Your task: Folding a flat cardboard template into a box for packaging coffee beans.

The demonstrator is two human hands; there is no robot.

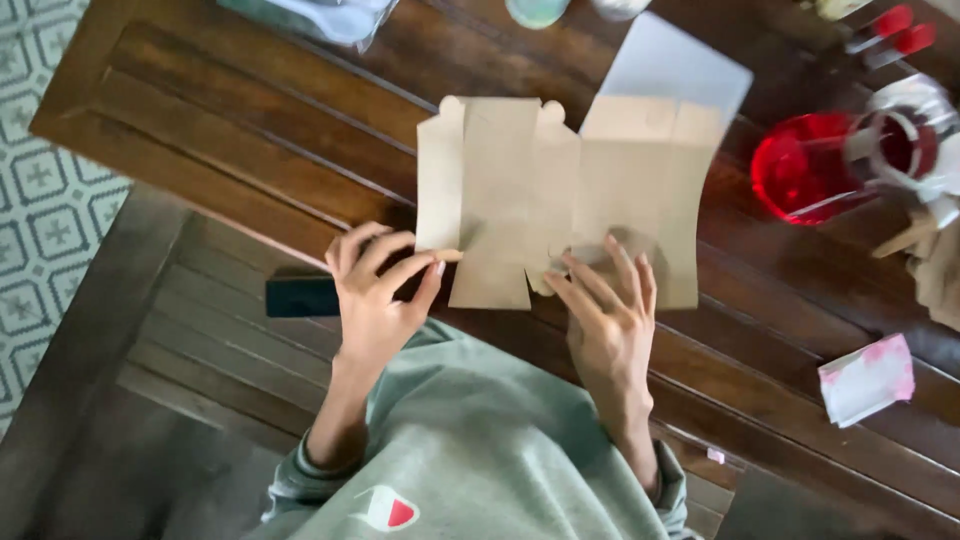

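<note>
A flat, unfolded brown cardboard box blank [560, 190] lies on the dark wooden table [250, 130] in front of me. My left hand [378, 295] pinches its lower left corner flap between thumb and fingers. My right hand [605, 310] rests with spread fingers on the blank's lower middle edge, pressing it against the table. A white sheet [680, 65] lies under the blank's upper right corner.
A black rectangular object [300, 297] lies on the bench beside my left hand. A red translucent lidded container [800, 165] stands at the right. A pink and white packet [868, 378] lies lower right. Red-capped tubes [890, 30] sit at the top right.
</note>
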